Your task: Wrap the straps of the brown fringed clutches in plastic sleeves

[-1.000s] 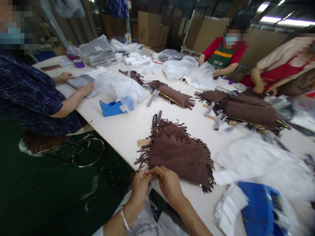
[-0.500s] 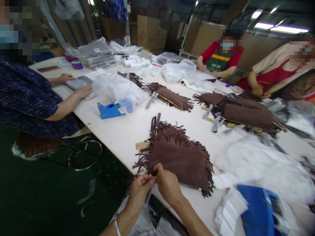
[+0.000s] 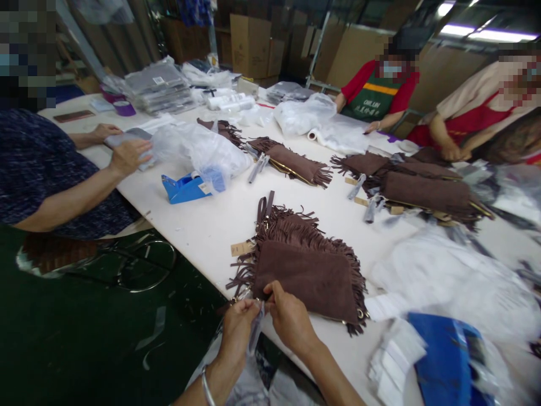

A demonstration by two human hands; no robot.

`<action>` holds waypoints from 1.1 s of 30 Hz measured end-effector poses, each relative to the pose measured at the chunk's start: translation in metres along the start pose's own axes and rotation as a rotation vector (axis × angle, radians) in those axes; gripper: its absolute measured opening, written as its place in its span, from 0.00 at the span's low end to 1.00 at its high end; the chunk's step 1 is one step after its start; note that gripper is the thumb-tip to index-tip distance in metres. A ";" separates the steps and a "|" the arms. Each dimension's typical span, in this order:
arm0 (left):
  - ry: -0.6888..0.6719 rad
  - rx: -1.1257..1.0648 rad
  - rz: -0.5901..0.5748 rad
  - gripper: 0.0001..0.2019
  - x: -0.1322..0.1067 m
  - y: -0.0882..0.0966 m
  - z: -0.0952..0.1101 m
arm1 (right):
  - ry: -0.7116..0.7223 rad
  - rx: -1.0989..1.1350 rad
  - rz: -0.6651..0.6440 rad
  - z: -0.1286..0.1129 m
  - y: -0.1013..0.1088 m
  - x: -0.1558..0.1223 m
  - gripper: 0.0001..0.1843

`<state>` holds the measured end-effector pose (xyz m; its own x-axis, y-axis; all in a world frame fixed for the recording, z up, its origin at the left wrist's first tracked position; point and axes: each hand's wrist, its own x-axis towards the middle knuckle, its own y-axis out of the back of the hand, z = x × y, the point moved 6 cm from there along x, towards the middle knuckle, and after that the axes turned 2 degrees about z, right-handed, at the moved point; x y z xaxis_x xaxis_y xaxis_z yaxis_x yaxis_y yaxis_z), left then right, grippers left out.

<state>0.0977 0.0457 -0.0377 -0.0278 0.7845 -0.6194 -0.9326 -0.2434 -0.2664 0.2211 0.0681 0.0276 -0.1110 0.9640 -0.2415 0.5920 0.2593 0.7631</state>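
A brown fringed suede bag (image 3: 308, 279) lies flat at the table's near edge, with a wrist strap and a tan paper tag (image 3: 242, 248) at its far left side. Close to its near left corner, my left hand (image 3: 237, 327) pinches a thin greyish plastic piece (image 3: 256, 332) that hangs down between my hands. My right hand (image 3: 291, 318) is closed just beside it, thumb and fingertips together near the bag's edge. What the right fingertips hold is too small to make out.
More brown fringed bags (image 3: 422, 192) lie across the white table (image 3: 203, 225). Near me on the right are a blue holder (image 3: 443, 355), folded white papers (image 3: 397, 355) and a plastic bag (image 3: 456, 282). A blue tape dispenser (image 3: 188, 189) stands left. Co-workers sit left and opposite.
My fingertips have moved slightly apart, and more of the hanging plastic shows. The left co-worker's hand has lifted a little off a grey packet. The green-aproned co-worker's hands have spread apart.
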 end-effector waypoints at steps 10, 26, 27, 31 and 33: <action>-0.047 0.013 0.068 0.14 -0.005 0.000 0.005 | -0.158 -0.137 0.192 -0.010 -0.009 -0.017 0.14; -0.048 -0.037 0.079 0.13 -0.012 0.002 -0.001 | -0.207 -0.038 0.384 -0.004 -0.023 -0.041 0.15; -0.050 -0.036 0.080 0.13 -0.014 0.001 0.001 | -0.197 0.012 0.401 -0.004 -0.025 -0.043 0.16; -0.044 -0.036 0.060 0.12 -0.020 -0.005 0.009 | -0.167 0.309 0.390 -0.004 -0.035 -0.052 0.15; -0.009 -0.041 0.052 0.12 -0.021 -0.006 0.010 | -0.186 0.401 0.352 -0.002 -0.042 -0.056 0.17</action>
<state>0.1003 0.0369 -0.0156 -0.0787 0.7753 -0.6267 -0.9142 -0.3068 -0.2647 0.2005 0.0033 0.0104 0.2691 0.9524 -0.1433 0.8288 -0.1532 0.5381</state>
